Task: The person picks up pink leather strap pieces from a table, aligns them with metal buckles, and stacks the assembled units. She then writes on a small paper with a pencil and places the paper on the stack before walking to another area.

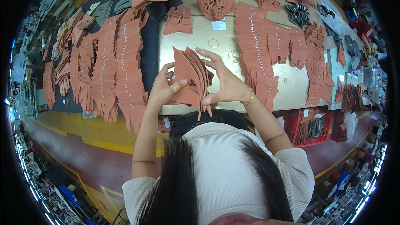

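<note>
Both the left hand (163, 89) and the right hand (225, 84) clasp closed fingers around a fanned sheaf of pointed terracotta leather pieces (192, 79) above the beige worktop (216, 54).

**Camera setup: single head-worn fisheye view**

One view only, so no overlap with a second view can be shown. Position: on the person's head, above the hair and shoulders, which fill the lower middle of the frame. Direction: steeply downward and forward, over the near edge of the table (291, 91). Distance: close to the left hand (163, 89) and right hand (225, 82), held up at frame centre; farther from the table's back end at the top. Lens: very wide, round black border, straight table edges bowed. Margins take in the floor (83, 150) below and neighbouring work areas at both sides.
</note>
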`<state>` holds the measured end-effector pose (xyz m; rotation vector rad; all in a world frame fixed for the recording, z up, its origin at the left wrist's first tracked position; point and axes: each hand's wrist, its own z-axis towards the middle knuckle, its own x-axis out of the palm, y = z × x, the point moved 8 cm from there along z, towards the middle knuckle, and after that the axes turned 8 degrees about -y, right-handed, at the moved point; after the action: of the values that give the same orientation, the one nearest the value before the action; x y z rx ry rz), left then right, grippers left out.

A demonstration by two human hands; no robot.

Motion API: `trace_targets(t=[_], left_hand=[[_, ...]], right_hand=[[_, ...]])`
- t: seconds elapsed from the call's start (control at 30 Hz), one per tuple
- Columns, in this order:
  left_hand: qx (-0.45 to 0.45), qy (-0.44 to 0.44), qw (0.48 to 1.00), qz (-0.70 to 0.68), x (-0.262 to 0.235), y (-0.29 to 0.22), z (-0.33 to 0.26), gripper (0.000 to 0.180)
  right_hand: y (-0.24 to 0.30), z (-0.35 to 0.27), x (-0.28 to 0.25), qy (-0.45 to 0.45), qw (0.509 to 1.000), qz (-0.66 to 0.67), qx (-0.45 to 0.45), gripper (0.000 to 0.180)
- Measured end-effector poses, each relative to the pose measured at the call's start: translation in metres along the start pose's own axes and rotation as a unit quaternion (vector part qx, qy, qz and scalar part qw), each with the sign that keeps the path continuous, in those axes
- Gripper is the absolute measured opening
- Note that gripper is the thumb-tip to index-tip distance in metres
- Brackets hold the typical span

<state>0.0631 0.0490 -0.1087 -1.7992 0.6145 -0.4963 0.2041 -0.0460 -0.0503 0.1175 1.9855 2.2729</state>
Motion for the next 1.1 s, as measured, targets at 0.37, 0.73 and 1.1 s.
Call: trace_targets(t=[0.37,0.73,1.1], left_hand=[[-0.049,0.007,0.998,-0.024,0.002,0.002,0.009,0.054],[0.032,-0.006,0.998,0.053,0.004,-0.012,0.009,0.054],[0.312,0.075,0.801,0.506,0.061,-0.044,-0.027,0.056]], right_hand=[[-0.002,-0.016,-0.003,0.003,0.998,-0.046,-0.033,0.137],[0.003,-0.028,-0.029,-0.122,0.989,0.084,0.028,0.128],[-0.014,0.002,-0.029,-0.104,0.993,-0.043,0.034,0.109]])
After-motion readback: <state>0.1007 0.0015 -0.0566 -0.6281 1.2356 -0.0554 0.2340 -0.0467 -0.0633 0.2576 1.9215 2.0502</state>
